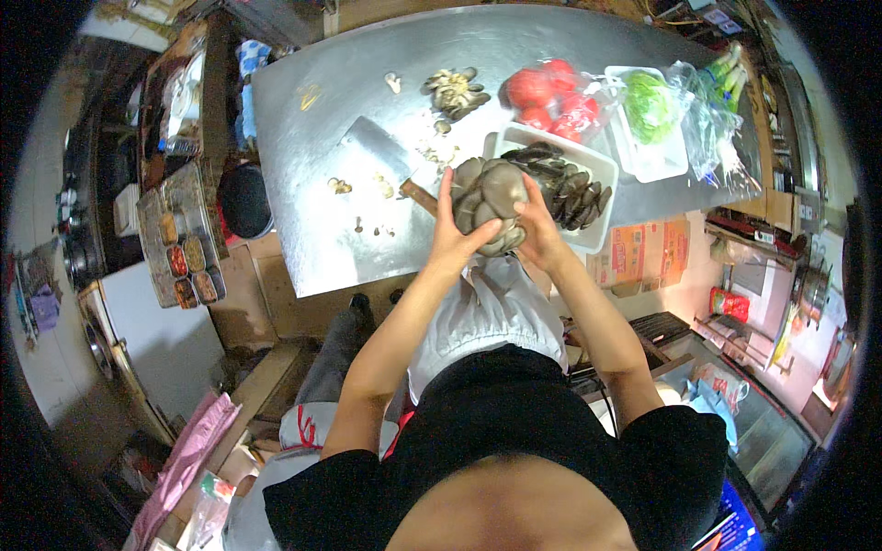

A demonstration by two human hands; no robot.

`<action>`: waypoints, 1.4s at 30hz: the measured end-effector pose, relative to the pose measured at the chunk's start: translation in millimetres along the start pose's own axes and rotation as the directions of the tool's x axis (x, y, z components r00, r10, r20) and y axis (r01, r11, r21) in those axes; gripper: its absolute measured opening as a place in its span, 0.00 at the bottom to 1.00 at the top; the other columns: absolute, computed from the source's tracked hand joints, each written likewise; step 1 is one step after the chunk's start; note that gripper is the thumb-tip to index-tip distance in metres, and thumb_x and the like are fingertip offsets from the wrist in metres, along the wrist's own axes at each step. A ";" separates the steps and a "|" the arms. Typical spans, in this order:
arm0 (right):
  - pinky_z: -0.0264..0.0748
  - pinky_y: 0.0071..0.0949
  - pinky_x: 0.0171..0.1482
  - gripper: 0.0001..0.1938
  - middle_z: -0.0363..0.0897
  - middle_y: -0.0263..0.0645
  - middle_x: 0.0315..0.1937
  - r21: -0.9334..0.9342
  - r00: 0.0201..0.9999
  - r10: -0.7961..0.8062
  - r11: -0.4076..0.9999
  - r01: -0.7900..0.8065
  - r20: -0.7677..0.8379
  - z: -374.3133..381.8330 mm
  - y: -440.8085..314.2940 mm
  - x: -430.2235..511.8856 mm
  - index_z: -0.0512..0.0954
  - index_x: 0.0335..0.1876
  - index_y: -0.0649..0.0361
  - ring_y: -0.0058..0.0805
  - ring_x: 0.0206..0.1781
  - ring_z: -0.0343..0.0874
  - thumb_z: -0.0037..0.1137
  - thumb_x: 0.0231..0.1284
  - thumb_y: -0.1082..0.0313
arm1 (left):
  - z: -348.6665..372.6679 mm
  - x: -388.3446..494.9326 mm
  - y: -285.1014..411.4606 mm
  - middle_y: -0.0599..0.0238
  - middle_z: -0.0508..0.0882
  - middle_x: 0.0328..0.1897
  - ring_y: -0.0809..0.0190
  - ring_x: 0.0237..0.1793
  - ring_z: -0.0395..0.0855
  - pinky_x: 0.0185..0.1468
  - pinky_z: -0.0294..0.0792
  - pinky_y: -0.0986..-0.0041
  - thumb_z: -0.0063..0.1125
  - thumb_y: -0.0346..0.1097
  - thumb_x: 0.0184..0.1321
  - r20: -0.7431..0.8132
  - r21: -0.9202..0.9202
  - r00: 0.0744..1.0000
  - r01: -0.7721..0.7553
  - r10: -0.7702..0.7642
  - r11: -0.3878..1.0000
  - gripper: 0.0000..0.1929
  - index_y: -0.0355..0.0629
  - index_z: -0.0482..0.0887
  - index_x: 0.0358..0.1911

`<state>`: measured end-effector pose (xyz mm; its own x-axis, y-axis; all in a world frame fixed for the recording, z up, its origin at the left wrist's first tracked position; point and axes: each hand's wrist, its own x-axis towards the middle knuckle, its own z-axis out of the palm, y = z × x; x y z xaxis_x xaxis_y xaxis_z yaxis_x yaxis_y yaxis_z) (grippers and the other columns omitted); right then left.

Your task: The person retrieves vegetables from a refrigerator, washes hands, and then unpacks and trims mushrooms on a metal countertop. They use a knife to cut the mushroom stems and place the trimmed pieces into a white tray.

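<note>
Between my two hands I hold a large cluster of oyster mushrooms [490, 193], its grey-brown caps facing up. My left hand [460, 224] grips its left side, thumb across the front. On the right side, my right hand [541, 222] presses with fingers and thumb. Just beyond lies a white plastic tray [606, 206] with dark mushroom pieces [568, 186] in it, partly covered by the cluster. A cleaver [379, 148] rests flat on the metal table [317, 234], its wooden handle pointing toward my left hand. Mushroom trimmings [437, 151] are scattered near the blade.
Another mushroom cluster [456, 94] sits farther back. Bagged tomatoes [544, 96], a tray with wrapped green lettuce [648, 110] and bagged spring onions [716, 117] stand at the right. Off the table's left edge is a rack of seasoning containers [186, 255].
</note>
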<state>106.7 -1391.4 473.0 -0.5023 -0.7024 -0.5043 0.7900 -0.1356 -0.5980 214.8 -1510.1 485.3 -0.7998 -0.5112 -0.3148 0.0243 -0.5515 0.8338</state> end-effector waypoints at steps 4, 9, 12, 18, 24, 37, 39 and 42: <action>0.75 0.34 0.57 0.26 0.75 0.42 0.54 -0.033 0.975 0.216 0.975 -0.218 -0.060 -24.8 -27.2 7.1 0.65 0.63 0.60 0.35 0.56 0.77 0.50 0.61 0.57 | 38.7 7.4 -49.3 0.49 0.61 0.68 0.54 0.66 0.64 0.67 0.61 0.65 0.68 0.29 0.52 -0.227 0.151 0.972 0.104 -0.068 0.983 0.51 0.44 0.40 0.72; 0.75 0.30 0.51 0.23 0.80 0.42 0.48 -0.259 0.931 0.140 0.937 -0.234 -0.337 -32.9 -35.3 19.5 0.75 0.54 0.66 0.35 0.50 0.79 0.48 0.64 0.53 | 73.3 15.3 -69.1 0.48 0.62 0.66 0.54 0.64 0.65 0.65 0.62 0.65 0.68 0.31 0.54 -0.438 0.102 0.895 0.139 -0.081 0.985 0.52 0.44 0.36 0.72; 0.73 0.40 0.51 0.22 0.80 0.55 0.45 -0.906 0.901 -0.366 0.419 -0.066 -0.235 -55.6 -37.1 34.5 0.78 0.49 0.66 0.48 0.47 0.80 0.46 0.66 0.52 | 95.9 21.9 -73.0 0.49 0.56 0.68 0.53 0.66 0.60 0.67 0.57 0.64 0.68 0.32 0.54 -0.510 0.144 0.856 0.180 -0.083 0.973 0.51 0.46 0.38 0.72; 0.78 0.43 0.39 0.12 0.80 0.47 0.34 -0.952 0.861 -0.500 -0.296 -0.074 0.089 -16.4 -71.6 11.7 0.77 0.40 0.62 0.48 0.37 0.82 0.52 0.62 0.61 | 97.2 7.9 -75.7 0.47 0.54 0.67 0.49 0.66 0.58 0.66 0.58 0.64 0.62 0.29 0.53 -0.504 0.055 0.853 0.192 -0.139 0.980 0.46 0.45 0.43 0.72; 0.77 0.44 0.39 0.14 0.81 0.47 0.37 -0.904 0.862 -0.283 -0.202 0.376 0.421 12.5 -40.1 90.5 0.76 0.46 0.59 0.50 0.37 0.81 0.59 0.55 0.65 | 55.5 -19.1 -77.2 0.59 0.73 0.49 0.65 0.47 0.71 0.51 0.66 0.74 0.61 0.27 0.55 -0.570 0.219 0.820 0.204 -0.045 0.954 0.35 0.41 0.59 0.66; 0.79 0.37 0.42 0.25 0.76 0.49 0.42 -0.860 0.833 -0.241 -0.014 0.510 0.498 38.8 16.8 140.9 0.71 0.54 0.57 0.45 0.39 0.82 0.66 0.47 0.68 | -33.7 27.6 -26.0 0.56 0.81 0.53 0.60 0.53 0.79 0.58 0.70 0.66 0.55 0.33 0.66 -0.596 -0.210 0.802 -0.104 -0.043 0.972 0.27 0.35 0.61 0.66; 0.79 0.32 0.48 0.31 0.75 0.46 0.49 -0.802 0.819 -0.155 0.167 0.573 0.552 50.4 8.1 116.3 0.69 0.60 0.56 0.36 0.48 0.81 0.67 0.46 0.70 | -34.8 38.9 -10.2 0.58 0.80 0.54 0.60 0.53 0.78 0.56 0.71 0.67 0.57 0.28 0.63 -0.475 -0.314 0.880 -0.203 0.032 0.928 0.29 0.37 0.60 0.67; 0.77 0.34 0.51 0.30 0.74 0.46 0.52 -0.730 0.821 -0.119 0.400 0.554 0.558 65.2 1.0 86.5 0.66 0.63 0.58 0.38 0.48 0.81 0.62 0.51 0.70 | -55.5 50.6 -0.9 0.59 0.79 0.54 0.62 0.52 0.78 0.55 0.72 0.68 0.60 0.22 0.58 -0.313 -0.258 0.941 -0.213 0.127 0.942 0.31 0.39 0.63 0.66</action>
<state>87.0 -1497.8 469.3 -0.3106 -0.9505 0.0044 -0.2189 0.0670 -0.9734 207.6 -1572.0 443.5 -0.5616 -0.7578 -0.3322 0.3487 -0.5809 0.7355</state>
